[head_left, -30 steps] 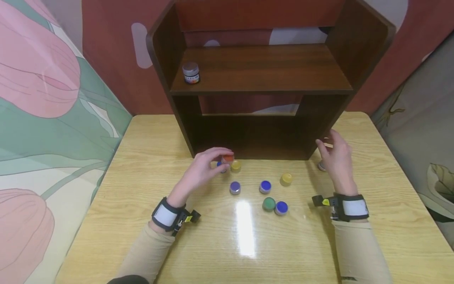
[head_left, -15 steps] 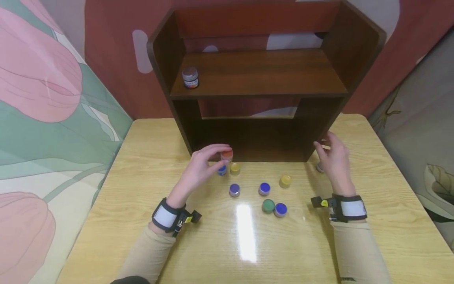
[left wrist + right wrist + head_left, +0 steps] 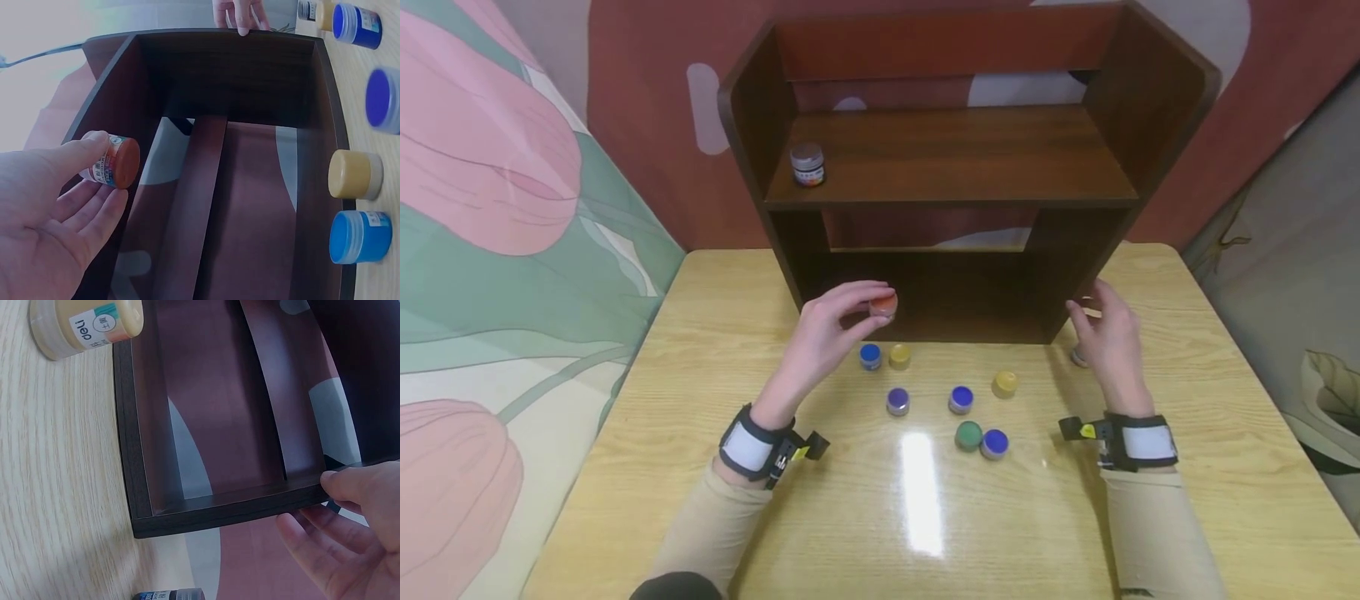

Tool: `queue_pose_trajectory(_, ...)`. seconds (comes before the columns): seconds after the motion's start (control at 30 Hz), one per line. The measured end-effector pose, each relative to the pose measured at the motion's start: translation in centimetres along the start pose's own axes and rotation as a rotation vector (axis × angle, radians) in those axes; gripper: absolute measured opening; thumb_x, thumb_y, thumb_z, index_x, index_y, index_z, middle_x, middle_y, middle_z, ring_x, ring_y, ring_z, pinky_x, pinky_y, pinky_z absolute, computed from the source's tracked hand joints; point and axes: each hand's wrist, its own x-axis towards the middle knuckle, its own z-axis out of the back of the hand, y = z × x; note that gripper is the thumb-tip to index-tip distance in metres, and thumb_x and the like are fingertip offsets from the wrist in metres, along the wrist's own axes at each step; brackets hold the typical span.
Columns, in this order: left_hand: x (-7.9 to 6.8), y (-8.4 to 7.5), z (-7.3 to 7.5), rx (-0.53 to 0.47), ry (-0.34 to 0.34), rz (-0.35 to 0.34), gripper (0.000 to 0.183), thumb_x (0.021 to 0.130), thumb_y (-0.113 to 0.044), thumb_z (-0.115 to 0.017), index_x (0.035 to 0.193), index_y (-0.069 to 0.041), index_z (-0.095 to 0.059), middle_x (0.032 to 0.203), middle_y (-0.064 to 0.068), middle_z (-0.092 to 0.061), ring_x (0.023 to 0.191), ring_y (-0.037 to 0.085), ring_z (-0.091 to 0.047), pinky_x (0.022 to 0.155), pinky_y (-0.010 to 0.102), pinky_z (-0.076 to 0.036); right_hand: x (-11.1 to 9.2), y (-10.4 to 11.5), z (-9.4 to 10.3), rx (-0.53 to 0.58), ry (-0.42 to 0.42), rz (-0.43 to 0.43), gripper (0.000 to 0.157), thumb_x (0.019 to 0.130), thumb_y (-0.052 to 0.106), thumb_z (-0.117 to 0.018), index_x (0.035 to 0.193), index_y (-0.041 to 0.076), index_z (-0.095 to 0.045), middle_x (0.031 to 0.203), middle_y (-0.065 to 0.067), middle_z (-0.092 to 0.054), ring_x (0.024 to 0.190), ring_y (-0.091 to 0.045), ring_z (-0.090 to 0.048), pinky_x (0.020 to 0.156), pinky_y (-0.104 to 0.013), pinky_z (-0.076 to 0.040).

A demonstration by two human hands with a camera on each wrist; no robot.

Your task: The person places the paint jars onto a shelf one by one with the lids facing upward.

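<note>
My left hand [image 3: 829,332] pinches a small paint jar with an orange lid [image 3: 883,305] between thumb and fingers, in front of the shelf's lower opening. In the left wrist view the orange jar [image 3: 119,164] lies tilted in the fingertips, its label showing. My right hand [image 3: 1112,337] grips the front edge of the right side panel of the dark wooden shelf [image 3: 951,200]. The right wrist view has that thumb on the panel's edge [image 3: 275,501] and the fingers on its outer side. A clear-lidded jar [image 3: 808,165] stands on the upper board at the left.
On the table before the shelf are a light blue jar [image 3: 870,357], two yellow jars [image 3: 899,357], a purple jar [image 3: 898,402], two dark blue jars [image 3: 961,400] and a green jar [image 3: 968,436]. Another jar [image 3: 1078,356] is partly hidden by my right hand.
My left hand has raised the orange paint jar up and away from the table jars, uncovering the light blue one. My right hand stays on the shelf's side panel.
</note>
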Motion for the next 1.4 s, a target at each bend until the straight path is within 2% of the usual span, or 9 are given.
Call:
queue_pose_trajectory(0.3,0.5,-0.7,0.2,0.017,-0.067,-0.031,0.04,0.087,-0.014,-0.076,0.126,-0.014,-0.069,0.133,0.004,-0.067,0.11,0.015,-0.068,0.095,0.03,-0.058,0.0,0.0,0.0,0.0,0.002,-0.001,0.037,0.101,0.019,-0.057,0.134,0.002,-0.055,0.128,-0.025,-0.064,0.112,-0.042,-0.065,0.088,-0.056,-0.056)
queue_pose_trajectory(0.63,2.2,-2.6,0.8,0.017,-0.121,-0.095,0.039,0.089,-0.017,-0.074,0.128,-0.015,-0.068,0.135,0.002,-0.066,0.122,0.014,-0.063,0.106,0.029,-0.051,0.1,0.2,0.1,-0.014,0.012,-0.008,0.038,0.101,0.02,-0.057,0.135,0.004,-0.055,0.13,-0.023,-0.064,0.113,-0.041,-0.065,0.089,-0.057,-0.056)
queue_pose_trajectory(0.97,3.2,-4.2,1.5,0.04,-0.179,-0.068,0.04,0.092,-0.021,-0.07,0.132,-0.015,-0.065,0.137,0.002,-0.064,0.129,0.014,-0.059,0.111,0.03,-0.048,0.2,0.2,0.1,0.0,-0.003,0.002,0.037,0.1,0.015,-0.057,0.134,0.001,-0.055,0.129,-0.024,-0.064,0.111,-0.041,-0.067,0.087,-0.055,-0.057)
queue_pose_trajectory(1.2,3.4,-4.6,1.7,0.046,-0.2,-0.059,0.04,0.092,-0.02,-0.07,0.132,-0.014,-0.065,0.138,0.003,-0.064,0.13,0.015,-0.059,0.112,0.031,-0.046,0.2,0.1,0.1,0.002,-0.009,0.005,0.036,0.1,0.013,-0.057,0.133,-0.001,-0.055,0.128,-0.025,-0.065,0.11,-0.04,-0.067,0.086,-0.054,-0.057)
queue_pose_trajectory(1.4,3.6,-4.7,1.6,0.058,-0.228,-0.078,0.041,0.093,-0.018,-0.07,0.133,-0.013,-0.064,0.139,0.004,-0.063,0.129,0.014,-0.059,0.111,0.03,-0.047,0.1,0.0,0.1,0.001,-0.01,0.013,0.036,0.099,0.012,-0.058,0.133,-0.002,-0.055,0.127,-0.026,-0.065,0.109,-0.041,-0.067,0.084,-0.054,-0.057)
